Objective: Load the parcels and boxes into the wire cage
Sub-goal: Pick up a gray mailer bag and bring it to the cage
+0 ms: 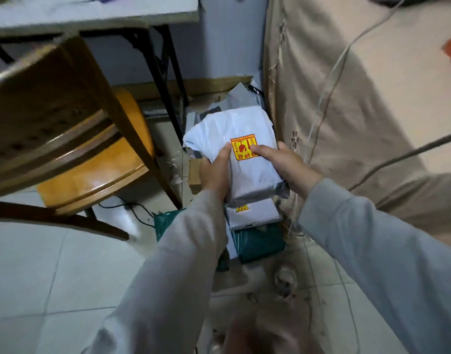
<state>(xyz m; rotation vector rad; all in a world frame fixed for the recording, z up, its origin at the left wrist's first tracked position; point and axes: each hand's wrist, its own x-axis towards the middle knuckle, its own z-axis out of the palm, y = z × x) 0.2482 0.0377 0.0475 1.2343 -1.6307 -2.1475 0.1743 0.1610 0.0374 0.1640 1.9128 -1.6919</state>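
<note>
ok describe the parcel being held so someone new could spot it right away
Between the wooden chair and the beige cloth-covered bulk, parcels are heaped on the floor. Above them, the left hand and right hand grip a white plastic parcel. It is the raised one, with its yellow-and-red square label fully showing.

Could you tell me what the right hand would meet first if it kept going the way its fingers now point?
The right hand points left across the white plastic parcel with the yellow-and-red label it grips. Going on, it would probably meet the left hand's thumb on the same parcel first, though depth is uncertain.
</note>
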